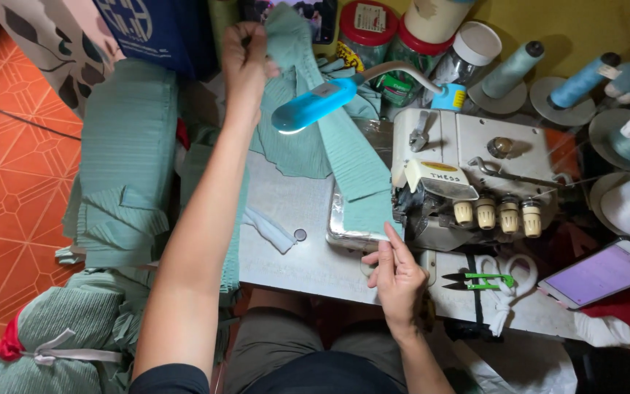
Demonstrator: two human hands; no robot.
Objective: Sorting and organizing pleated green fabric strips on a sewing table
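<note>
We cannot see the needle of the sewing machine behind the green fabric strip; the phone screen is too small to read.

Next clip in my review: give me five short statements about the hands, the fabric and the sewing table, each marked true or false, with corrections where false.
1. The left hand holds the far end of the green fabric strip raised above the table. True.
2. The right hand is gripping the thread snips. False: the snips lie untouched on the table; the right hand's fingers touch the strip's near end at the sewing machine.
3. A blue lamp on a bent neck hangs over the strip. True.
4. The phone at the table's right has a dark screen. False: its screen is lit.
5. The folded fabric stack at the left is red. False: it is green, like the strip.
</note>
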